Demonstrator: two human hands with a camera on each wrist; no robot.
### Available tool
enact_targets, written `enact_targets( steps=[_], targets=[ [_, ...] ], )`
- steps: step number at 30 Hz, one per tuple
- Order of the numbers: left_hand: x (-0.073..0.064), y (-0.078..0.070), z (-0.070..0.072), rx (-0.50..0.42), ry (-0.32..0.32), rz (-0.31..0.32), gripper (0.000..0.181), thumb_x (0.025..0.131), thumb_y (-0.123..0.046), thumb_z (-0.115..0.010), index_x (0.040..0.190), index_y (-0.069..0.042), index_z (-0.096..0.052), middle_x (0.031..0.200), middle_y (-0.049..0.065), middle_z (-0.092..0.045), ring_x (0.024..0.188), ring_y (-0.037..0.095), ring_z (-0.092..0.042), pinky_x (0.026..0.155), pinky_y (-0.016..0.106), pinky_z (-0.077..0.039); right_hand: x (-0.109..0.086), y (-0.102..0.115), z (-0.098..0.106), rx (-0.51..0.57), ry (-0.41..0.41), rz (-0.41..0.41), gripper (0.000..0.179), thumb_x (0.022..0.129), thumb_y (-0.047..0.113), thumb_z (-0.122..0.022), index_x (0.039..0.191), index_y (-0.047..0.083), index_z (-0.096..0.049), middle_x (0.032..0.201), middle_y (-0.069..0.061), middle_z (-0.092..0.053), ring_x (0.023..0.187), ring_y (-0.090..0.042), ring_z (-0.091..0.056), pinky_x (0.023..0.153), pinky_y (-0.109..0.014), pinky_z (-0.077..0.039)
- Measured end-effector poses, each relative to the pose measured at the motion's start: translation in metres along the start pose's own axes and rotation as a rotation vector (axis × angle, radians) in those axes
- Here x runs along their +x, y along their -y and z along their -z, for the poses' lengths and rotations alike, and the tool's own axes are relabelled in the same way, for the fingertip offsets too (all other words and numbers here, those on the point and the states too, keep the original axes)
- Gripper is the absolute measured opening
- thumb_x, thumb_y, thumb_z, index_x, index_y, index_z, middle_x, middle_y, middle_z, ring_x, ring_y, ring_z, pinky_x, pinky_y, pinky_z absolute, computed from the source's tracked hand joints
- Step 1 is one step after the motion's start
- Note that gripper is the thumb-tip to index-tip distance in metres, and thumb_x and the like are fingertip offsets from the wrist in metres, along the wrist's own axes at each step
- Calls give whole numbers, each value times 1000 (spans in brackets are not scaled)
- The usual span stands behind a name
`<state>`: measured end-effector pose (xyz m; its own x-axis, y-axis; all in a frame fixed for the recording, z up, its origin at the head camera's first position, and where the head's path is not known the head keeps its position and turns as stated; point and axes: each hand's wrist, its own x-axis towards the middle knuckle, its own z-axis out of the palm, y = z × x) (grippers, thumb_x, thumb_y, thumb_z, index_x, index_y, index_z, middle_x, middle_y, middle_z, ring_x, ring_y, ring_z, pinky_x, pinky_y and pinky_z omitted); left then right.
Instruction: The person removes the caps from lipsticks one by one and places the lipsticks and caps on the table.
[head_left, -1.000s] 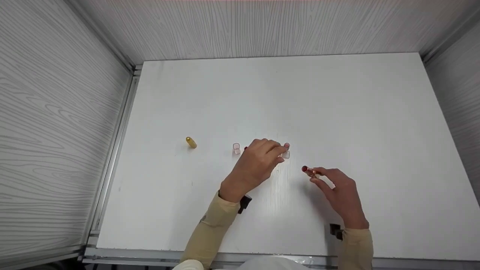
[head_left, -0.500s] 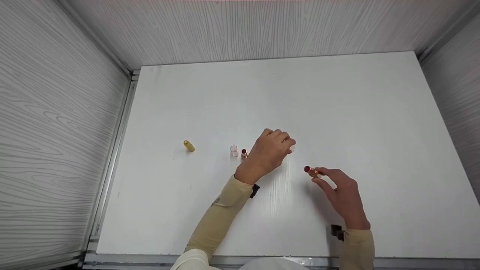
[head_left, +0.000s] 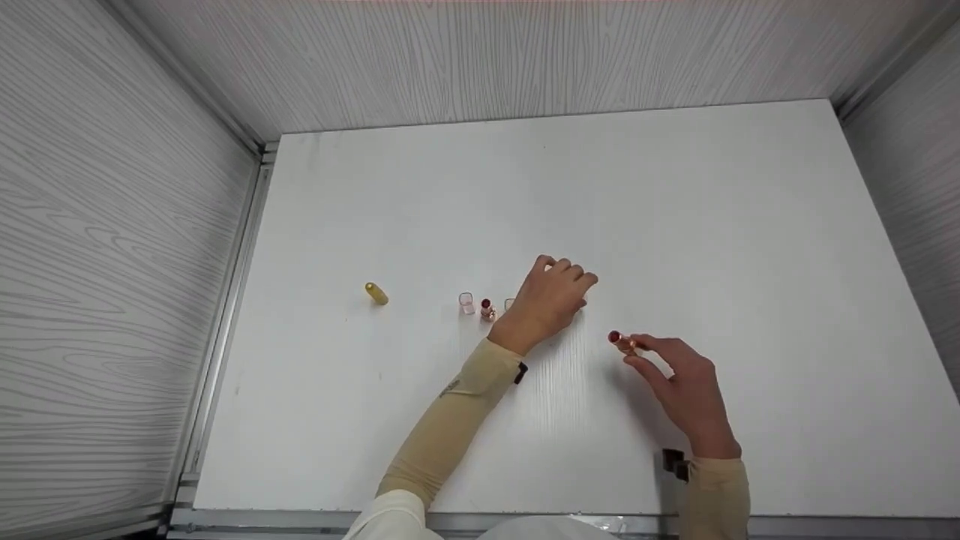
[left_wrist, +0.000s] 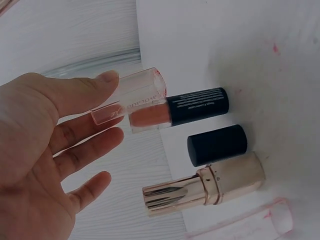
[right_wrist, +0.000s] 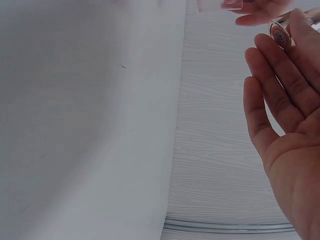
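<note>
In the left wrist view, my left hand (left_wrist: 65,120) pinches a clear lipstick cap (left_wrist: 142,85) between thumb and forefinger, other fingers loosely bent. Close behind the cap stands a dark-ended tube (left_wrist: 200,106) with a clear section of peach colour. Beside it are a short black cylinder (left_wrist: 217,145), a rose-gold lipstick (left_wrist: 232,182) and another clear cap (left_wrist: 250,220). My right hand (head_left: 686,386) pinches an uncapped rose-gold lipstick (head_left: 624,343), its red end pointing up and left; in the right wrist view, its round base (right_wrist: 281,37) shows.
A yellow bullet-shaped tube (head_left: 376,293) stands apart on the left of the white table (head_left: 315,420). A clear cap (head_left: 466,304) and a lipstick (head_left: 487,310) stand left of my left hand. Grained panels (head_left: 487,60) border the table at the back and sides.
My left hand has moved right and away from me, uncovering the lipstick beside the clear cap on the table. My right hand and its lipstick have stayed nearly still.
</note>
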<state>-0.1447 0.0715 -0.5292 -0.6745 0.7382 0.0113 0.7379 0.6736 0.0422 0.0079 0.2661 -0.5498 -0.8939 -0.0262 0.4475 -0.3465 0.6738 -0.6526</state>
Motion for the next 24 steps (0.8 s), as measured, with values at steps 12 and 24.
enact_targets(
  steps=[12, 24],
  targets=[
    [12, -6, -22, 28, 84, 11, 31, 101, -33, -63, 131, -25, -63, 125, -7, -68, 120, 14, -60, 109, 40, -41, 0, -5, 1, -28, 33, -23, 45, 75, 0, -86, 117, 8, -74, 104, -2, -76, 97, -18, -71, 91, -4, -44],
    [15, -11, -29, 63, 104, -3, 29, 101, -30, -63, 129, -25, -63, 122, -7, -68, 118, 15, -61, 107, 40, -42, -3, -5, 1, -27, 8, -18, 46, 73, -3, -86, 116, 8, -75, 102, -3, -76, 94, -18, -71, 90, -4, -44]
  ],
)
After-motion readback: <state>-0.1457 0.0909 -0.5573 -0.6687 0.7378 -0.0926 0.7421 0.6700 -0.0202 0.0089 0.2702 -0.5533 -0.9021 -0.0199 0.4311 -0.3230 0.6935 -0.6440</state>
